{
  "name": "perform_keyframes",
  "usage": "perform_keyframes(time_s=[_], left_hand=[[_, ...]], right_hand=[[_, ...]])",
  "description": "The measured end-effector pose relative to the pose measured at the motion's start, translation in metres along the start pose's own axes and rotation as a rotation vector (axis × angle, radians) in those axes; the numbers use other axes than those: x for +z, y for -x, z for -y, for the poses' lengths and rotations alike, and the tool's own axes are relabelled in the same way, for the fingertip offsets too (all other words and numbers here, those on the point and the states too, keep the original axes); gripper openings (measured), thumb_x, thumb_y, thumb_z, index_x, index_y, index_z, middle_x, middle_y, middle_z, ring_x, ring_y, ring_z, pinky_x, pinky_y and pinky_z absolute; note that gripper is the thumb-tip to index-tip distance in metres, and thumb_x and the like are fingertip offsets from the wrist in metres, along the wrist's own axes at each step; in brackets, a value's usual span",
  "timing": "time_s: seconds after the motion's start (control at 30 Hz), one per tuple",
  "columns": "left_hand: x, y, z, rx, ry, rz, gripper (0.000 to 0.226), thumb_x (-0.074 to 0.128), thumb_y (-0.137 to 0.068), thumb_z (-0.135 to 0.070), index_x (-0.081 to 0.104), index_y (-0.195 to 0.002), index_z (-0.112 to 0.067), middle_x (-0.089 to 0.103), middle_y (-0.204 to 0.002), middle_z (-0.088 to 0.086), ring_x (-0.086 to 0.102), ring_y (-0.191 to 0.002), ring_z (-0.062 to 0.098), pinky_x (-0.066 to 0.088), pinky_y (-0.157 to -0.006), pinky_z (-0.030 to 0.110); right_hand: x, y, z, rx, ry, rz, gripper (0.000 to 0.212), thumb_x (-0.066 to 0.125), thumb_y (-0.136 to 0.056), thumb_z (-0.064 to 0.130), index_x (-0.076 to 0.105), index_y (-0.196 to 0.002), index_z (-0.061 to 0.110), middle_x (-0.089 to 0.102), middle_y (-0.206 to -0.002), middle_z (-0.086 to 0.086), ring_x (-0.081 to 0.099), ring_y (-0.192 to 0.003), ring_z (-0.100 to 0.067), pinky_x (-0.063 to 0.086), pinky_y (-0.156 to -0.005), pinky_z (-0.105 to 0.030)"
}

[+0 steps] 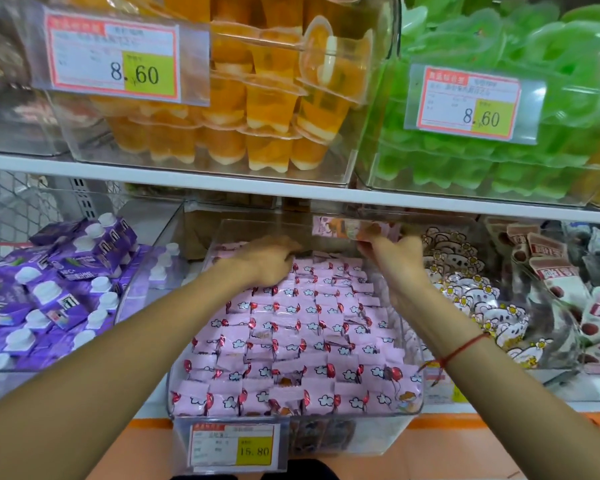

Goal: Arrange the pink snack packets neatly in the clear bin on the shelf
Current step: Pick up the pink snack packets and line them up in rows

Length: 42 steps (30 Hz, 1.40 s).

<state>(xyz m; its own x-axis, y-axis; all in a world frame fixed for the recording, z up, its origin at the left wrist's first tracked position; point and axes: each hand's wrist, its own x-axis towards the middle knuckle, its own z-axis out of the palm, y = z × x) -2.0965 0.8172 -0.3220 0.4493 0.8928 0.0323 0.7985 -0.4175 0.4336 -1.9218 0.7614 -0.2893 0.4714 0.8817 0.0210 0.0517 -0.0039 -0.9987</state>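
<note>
The clear bin (174,396) on the lower shelf is filled with several rows of pink snack packets (291,341) printed with white clouds and red balloons. My left hand (267,261) reaches to the bin's back left, palm down, fingers curled among the rear packets; what they hold is hidden. My right hand (392,258) is raised at the back right and pinches a pink packet (343,228) above the rear rows, just under the upper shelf. A red string circles my right wrist.
Left of the bin lie purple cartons (49,299) with white caps. To the right sit white flower-print packets (471,299) and red-and-white packets (561,271). Bins of orange jelly cups (257,109) and green jelly cups (499,161) stand on the shelf (187,183) above. A price tag (232,448) hangs in front.
</note>
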Motion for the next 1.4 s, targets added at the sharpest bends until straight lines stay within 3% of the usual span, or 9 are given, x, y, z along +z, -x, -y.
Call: perform_keyframes(time_s=[0.1,0.27,0.5,0.6,0.7,0.9,1.1,1.23,1.4], left_hand=[[0.000,0.000,0.008,0.010,-0.184,-0.029,0.033,0.038,-0.099,-0.024,0.051,-0.129,-0.020,0.051,-0.084,-0.004,0.052,-0.071,0.010,0.036,-0.054,0.023],[0.000,-0.001,0.025,0.048,-0.310,-0.027,0.042,0.040,-0.097,-0.030,0.041,-0.139,-0.032,0.052,-0.131,0.006,0.048,-0.115,0.028,0.046,-0.089,0.036],[0.000,-0.007,0.033,0.026,-0.212,-0.007,0.038,0.044,-0.095,-0.035,0.045,-0.133,-0.033,0.055,-0.118,0.006,0.045,-0.095,0.021,0.041,-0.074,0.032],[-0.001,-0.005,0.035,0.006,-0.238,0.021,0.038,0.041,-0.096,-0.043,0.044,-0.132,-0.032,0.050,-0.131,0.004,0.045,-0.110,0.023,0.040,-0.081,0.035],[-0.002,-0.003,0.037,0.013,-0.304,0.075,0.039,0.030,-0.098,-0.048,0.046,-0.130,-0.032,0.044,-0.141,-0.001,0.039,-0.126,0.024,0.038,-0.098,0.042],[-0.008,-0.002,0.031,0.011,-0.249,0.060,0.033,0.033,-0.099,-0.035,0.055,-0.122,-0.026,0.054,-0.129,0.003,0.049,-0.113,0.024,0.042,-0.096,0.042],[-0.004,-0.007,0.011,0.137,-0.163,-0.059,0.040,0.039,-0.097,-0.017,0.046,-0.136,-0.028,0.045,-0.140,-0.001,0.046,-0.121,0.023,0.041,-0.097,0.034],[0.001,-0.017,0.000,0.127,-0.248,0.034,0.037,0.039,-0.098,-0.020,0.052,-0.131,-0.028,0.049,-0.138,-0.002,0.047,-0.122,0.024,0.041,-0.099,0.037],[-0.005,-0.025,-0.006,0.049,-0.247,0.033,0.033,0.036,-0.098,-0.021,0.061,-0.116,-0.031,0.057,-0.128,-0.003,0.055,-0.108,0.021,0.044,-0.082,0.029]], right_hand=[[0.017,-0.007,-0.010,-0.029,0.109,-0.016,0.022,0.069,-0.082,0.019,0.064,-0.094,0.001,0.067,-0.098,-0.018,0.063,-0.083,-0.027,0.054,-0.075,-0.040],[0.033,-0.020,-0.009,-0.382,0.496,0.107,0.027,0.072,-0.081,0.017,0.056,-0.101,0.009,0.065,-0.102,-0.008,0.061,-0.086,-0.020,0.052,-0.080,-0.032],[0.051,-0.035,-0.013,-0.637,1.008,0.366,0.039,0.072,-0.080,0.015,0.063,-0.118,0.020,0.062,-0.115,-0.003,0.061,-0.088,-0.015,0.047,-0.078,-0.023],[0.058,-0.028,-0.026,-0.573,0.985,0.377,0.035,0.067,-0.085,0.015,0.057,-0.119,0.017,0.066,-0.107,-0.008,0.065,-0.087,-0.027,0.055,-0.078,-0.037],[0.062,-0.024,-0.038,-0.597,1.129,0.402,0.022,0.052,-0.093,0.015,0.064,-0.111,0.013,0.068,-0.107,-0.010,0.064,-0.095,-0.028,0.052,-0.080,-0.033],[0.053,-0.020,-0.027,-0.468,1.080,0.594,0.036,0.042,-0.091,0.004,0.060,-0.122,0.009,0.060,-0.120,-0.015,0.060,-0.101,-0.032,0.052,-0.082,-0.037],[0.026,0.003,-0.032,-0.546,1.031,0.265,0.019,0.043,-0.093,0.015,0.059,-0.103,0.010,0.064,-0.096,-0.012,0.062,-0.097,-0.032,0.048,-0.076,-0.030],[0.027,0.010,-0.053,-0.440,1.253,0.429,0.047,0.029,-0.100,0.034,0.033,-0.143,0.017,0.034,-0.148,-0.014,0.027,-0.136,-0.032,0.023,-0.109,-0.042],[0.026,0.008,-0.061,-0.426,1.294,0.446,0.048,0.024,-0.100,0.037,0.033,-0.145,0.025,0.032,-0.151,-0.011,0.018,-0.142,-0.029,0.015,-0.115,-0.042]])
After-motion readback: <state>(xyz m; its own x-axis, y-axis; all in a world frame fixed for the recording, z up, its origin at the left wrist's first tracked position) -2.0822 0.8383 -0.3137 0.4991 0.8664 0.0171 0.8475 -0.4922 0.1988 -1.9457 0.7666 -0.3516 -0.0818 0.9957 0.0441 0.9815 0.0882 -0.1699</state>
